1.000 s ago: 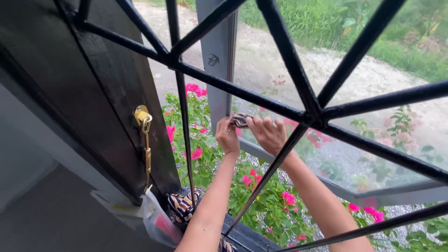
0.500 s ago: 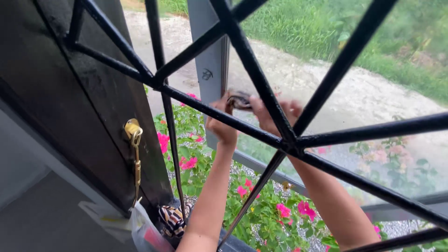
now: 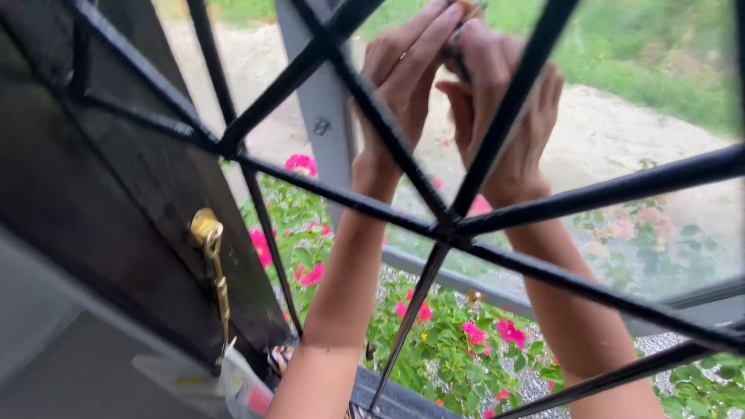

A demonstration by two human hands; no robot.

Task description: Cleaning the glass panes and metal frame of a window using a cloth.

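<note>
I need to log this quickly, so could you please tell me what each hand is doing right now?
Left hand: fingers closed on the small dark cloth.
Right hand: fingers closed on the same cloth.

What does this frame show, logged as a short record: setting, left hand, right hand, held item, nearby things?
setting: black window grille, arms reaching out through it
left hand: raised high, fingers on a small dark cloth
right hand: raised beside it, also gripping the cloth
held item: mostly hidden between the fingers
nearby: open glass pane, brass stay on the dark frame, pink flowers below
</note>
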